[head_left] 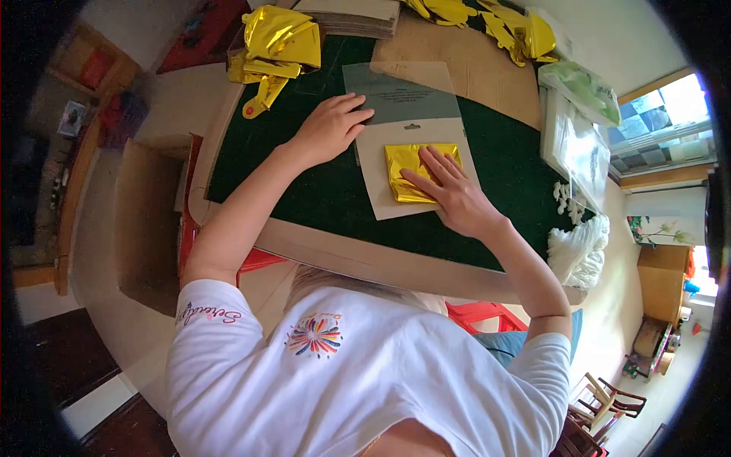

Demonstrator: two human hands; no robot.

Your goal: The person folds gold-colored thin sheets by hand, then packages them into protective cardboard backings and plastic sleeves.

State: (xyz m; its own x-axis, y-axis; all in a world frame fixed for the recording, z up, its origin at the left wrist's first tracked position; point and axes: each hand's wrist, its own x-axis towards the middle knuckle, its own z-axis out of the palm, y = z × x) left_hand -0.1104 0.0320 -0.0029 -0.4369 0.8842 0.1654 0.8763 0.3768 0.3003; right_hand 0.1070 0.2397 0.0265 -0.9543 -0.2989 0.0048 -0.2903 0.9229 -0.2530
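Observation:
A folded gold foil piece [405, 186] lies on a pale card [373, 156] with a small hanging slot near its top edge. My right hand [457, 194] rests on the foil, fingers stretched out flat over its right part. Beyond the card extends a clear plastic sleeve [415, 84] with dark print, lying on the dark green table surface [304, 198]. My left hand [335, 126] is at the sleeve's left edge, fingers spread and bent a little, touching or just above it.
Gold foil pieces lie at the back left [282, 42] and back right [533, 38]. A stack of cards [350, 17] is at the back. Along the right side are clear plastic bags [575, 145] and a white bundle [579, 247]. An open cardboard box [152, 221] stands left of the table.

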